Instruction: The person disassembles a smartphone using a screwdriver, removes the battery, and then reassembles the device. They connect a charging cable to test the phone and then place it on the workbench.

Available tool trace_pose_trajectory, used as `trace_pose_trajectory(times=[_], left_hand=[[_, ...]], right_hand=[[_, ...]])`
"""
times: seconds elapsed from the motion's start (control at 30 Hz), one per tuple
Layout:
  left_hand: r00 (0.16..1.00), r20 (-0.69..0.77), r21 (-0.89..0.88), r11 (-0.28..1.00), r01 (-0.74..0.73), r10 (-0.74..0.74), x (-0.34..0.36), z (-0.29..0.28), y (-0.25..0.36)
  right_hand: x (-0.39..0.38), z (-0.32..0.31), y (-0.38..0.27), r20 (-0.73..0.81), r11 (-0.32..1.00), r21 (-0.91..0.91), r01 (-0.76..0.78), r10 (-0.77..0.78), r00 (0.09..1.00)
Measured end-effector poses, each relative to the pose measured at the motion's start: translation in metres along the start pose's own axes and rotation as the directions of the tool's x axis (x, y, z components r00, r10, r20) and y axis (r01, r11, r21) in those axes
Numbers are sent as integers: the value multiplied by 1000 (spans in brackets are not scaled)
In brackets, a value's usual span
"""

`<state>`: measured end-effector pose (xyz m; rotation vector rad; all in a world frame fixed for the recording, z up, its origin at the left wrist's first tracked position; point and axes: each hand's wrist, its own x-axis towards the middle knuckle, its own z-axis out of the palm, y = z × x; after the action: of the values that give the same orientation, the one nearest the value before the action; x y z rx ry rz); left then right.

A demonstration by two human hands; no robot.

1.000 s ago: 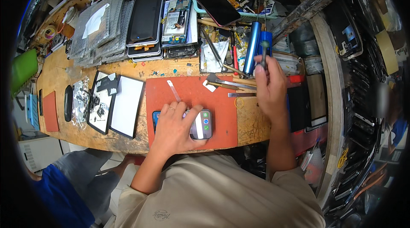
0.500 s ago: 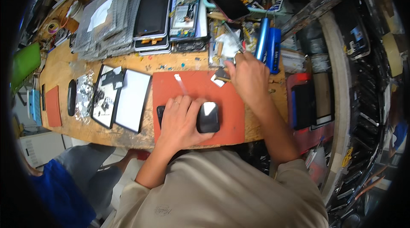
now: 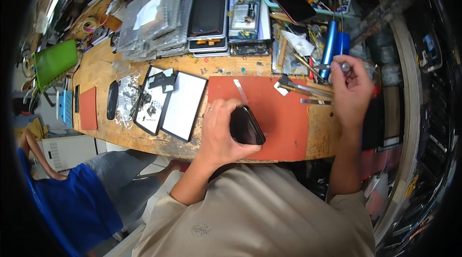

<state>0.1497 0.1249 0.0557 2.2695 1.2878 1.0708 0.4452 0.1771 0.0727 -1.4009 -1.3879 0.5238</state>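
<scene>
My left hand [image 3: 217,134] grips a black smartphone [image 3: 246,126] by its edges. The phone is tilted up over the red mat [image 3: 284,122], its glossy dark face partly showing. To the right, my right hand [image 3: 353,86] is raised beside the tool tray, its fingers closed around a slim grey screwdriver [image 3: 332,67] with a rounded end. Below that hand lie several tweezers and thin tools [image 3: 308,88] at the mat's upper right corner. A clear strip [image 3: 240,91] lies on the mat above the phone.
Left of the mat, two shallow black-rimmed trays [image 3: 184,107] hold white sheets and small dark parts. Behind stand stacked tablets [image 3: 208,11] and bubble-wrap pouches [image 3: 154,26]. A blue cylinder [image 3: 329,47] stands near my right hand. A person in blue [image 3: 82,209] sits at left.
My right hand has come up and right from the tools, now with the screwdriver clear of them. My left hand has lifted and tilted the phone off the mat. The view has shifted left.
</scene>
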Motion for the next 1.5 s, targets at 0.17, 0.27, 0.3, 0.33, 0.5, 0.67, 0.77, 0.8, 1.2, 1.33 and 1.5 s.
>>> trace_pose_trajectory(times=[0.17,0.27,0.3,0.33,0.5,0.67,0.77,0.8,1.2,1.33,1.5], left_hand=[[922,352,11,985,172,-165,9,12,6],[892,423,145,984,105,-157,9,26,10],[902,406,152,984,90,-145,9,31,10],[902,405,160,983,91,-150,9,32,10],[905,403,187,980,66,-138,6,35,7],[911,389,195,979,60,-133,5,36,8],[910,392,210,976,51,-132,4,36,7],[914,389,213,976,38,-120,4,36,6],[903,402,256,965,46,-150,2,36,7],[905,410,242,970,10,-112,2,36,5],[910,403,251,968,-12,-93,4,36,6]], right_hand=[[-27,-35,-12,-190,913,405,43,38,981],[-60,-30,-17,-15,889,454,-59,74,997],[-70,-23,-15,104,948,304,-99,70,992],[-78,-15,-11,206,983,148,-111,79,975],[-101,-3,8,213,865,286,-412,362,908],[-102,6,22,310,590,614,-524,431,848],[-105,9,27,326,540,649,-536,439,837],[-106,9,27,326,516,673,-529,435,839],[-100,0,29,384,559,650,-515,343,857],[-97,-19,34,530,723,405,-559,313,788],[-87,-20,40,376,834,522,-178,-38,926]])
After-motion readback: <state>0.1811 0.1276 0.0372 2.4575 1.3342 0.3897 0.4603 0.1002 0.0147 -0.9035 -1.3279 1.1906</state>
